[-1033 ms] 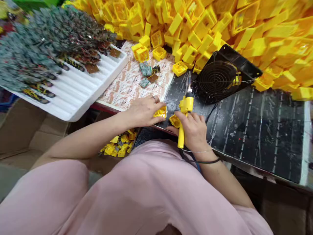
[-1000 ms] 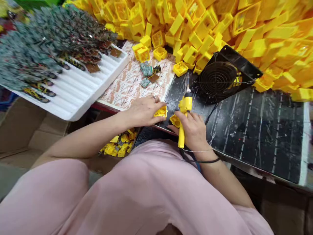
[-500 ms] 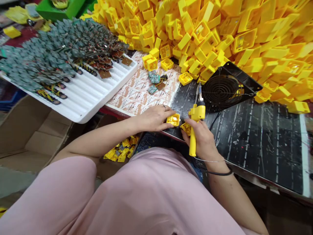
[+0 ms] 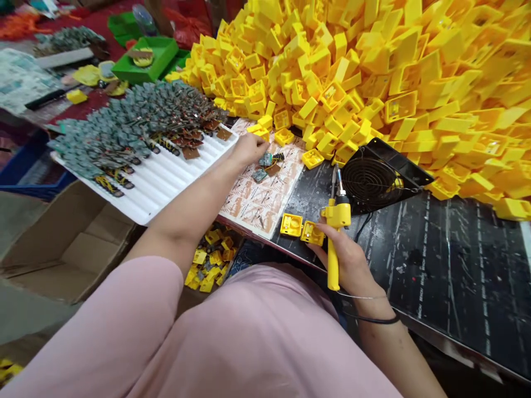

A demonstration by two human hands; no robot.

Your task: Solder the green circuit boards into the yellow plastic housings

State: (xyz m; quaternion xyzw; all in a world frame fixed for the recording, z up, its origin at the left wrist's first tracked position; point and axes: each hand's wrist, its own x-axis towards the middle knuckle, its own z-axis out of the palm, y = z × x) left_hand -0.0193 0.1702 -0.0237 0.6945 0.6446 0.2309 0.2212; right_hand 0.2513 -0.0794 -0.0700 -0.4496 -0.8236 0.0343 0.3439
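My right hand [image 4: 348, 257] is wrapped round a yellow soldering gun [image 4: 334, 237] whose metal tip points away from me. Its fingertips touch the right half of an opened yellow case [image 4: 291, 225] lying on the black mat. My left hand [image 4: 250, 148] reaches across the patterned board to a few yellow cases [image 4: 259, 131]; its fingers are bent and partly hidden, so I cannot make out a hold. Just right of it lie small grey-green parts with wires [image 4: 266, 159].
A white ribbed tray [image 4: 166, 190] bears many grey-green wired parts at the left. Yellow cases [image 4: 340, 72] are heaped along the back. A black fan [image 4: 369, 177] stands beyond the soldering gun. Cardboard box [image 4: 62, 237] lower left.
My left hand has left the opened yellow case and moved away from me to the small yellow cases. My right hand still holds the soldering gun. The view has shifted.
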